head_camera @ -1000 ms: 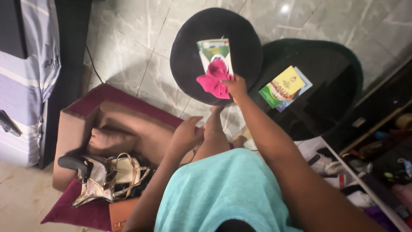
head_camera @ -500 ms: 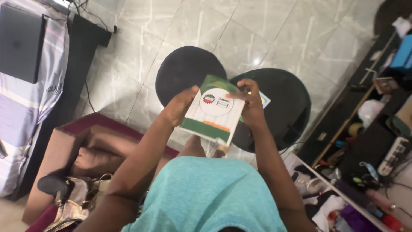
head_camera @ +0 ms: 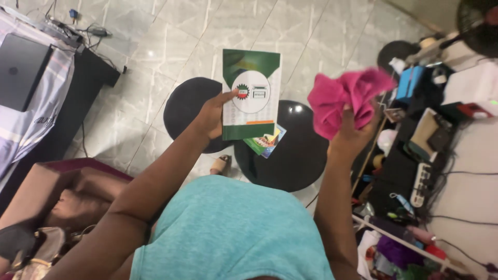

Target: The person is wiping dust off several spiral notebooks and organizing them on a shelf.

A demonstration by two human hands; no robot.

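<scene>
My left hand (head_camera: 213,115) holds up a thin green and white booklet (head_camera: 251,94) by its left edge, cover facing me. My right hand (head_camera: 351,134) is raised to the right of it and grips a crumpled pink cloth (head_camera: 344,97). Below the booklet, another colourful booklet (head_camera: 265,142) lies on the nearer of two round black stools (head_camera: 300,155). The second black stool (head_camera: 188,108) stands just left of it, bare on top.
A brown cardboard box (head_camera: 62,192) and bags sit on a maroon mat at lower left. A laptop (head_camera: 21,70) rests on a striped cloth at far left. A cluttered shelf (head_camera: 425,155) with a power strip, cables and small items runs along the right.
The pink cloth has come off the stool into my right hand. Both hands held the booklet half a second ago; now only the left does. The view has shifted right.
</scene>
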